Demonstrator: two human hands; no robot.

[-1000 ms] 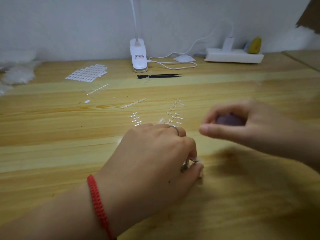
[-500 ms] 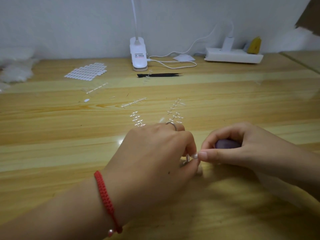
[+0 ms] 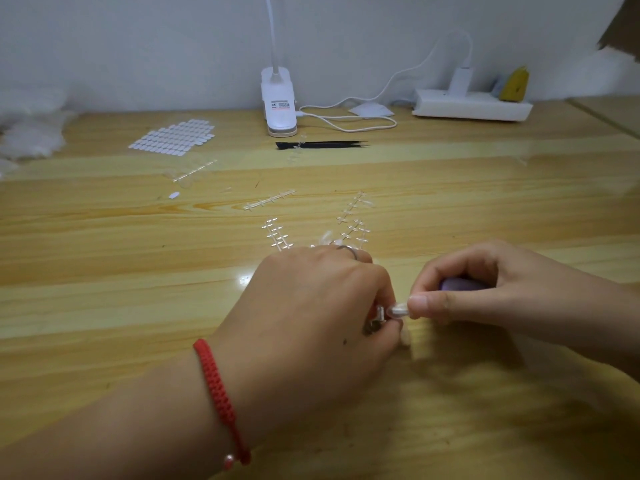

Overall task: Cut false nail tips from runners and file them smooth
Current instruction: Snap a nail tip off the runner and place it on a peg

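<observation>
Nail tip [image 3: 398, 310] — small, clear — sits pinched between thumb and forefinger of the right hand [image 3: 485, 299], whose other fingers [image 3: 464, 263] curl round a purple object [image 3: 460, 284]. A second ago this hand was apart; now the tip touches the metal cutter [image 3: 375, 318] gripped in the left hand [image 3: 311, 313], so I judge a trim comes next. Beyond, runners [image 3: 353, 220] lie on the table [image 3: 138, 289].

light: you are working in dim, flat, cool light | glare: the table [image 3: 104, 306] is throwing one small bright spot just left of your left hand [image 3: 311, 317] | shadow: your right hand [image 3: 502, 299] is casting a soft shadow toward you | optics: the table's far edge is bowing, corners are going soft
</observation>
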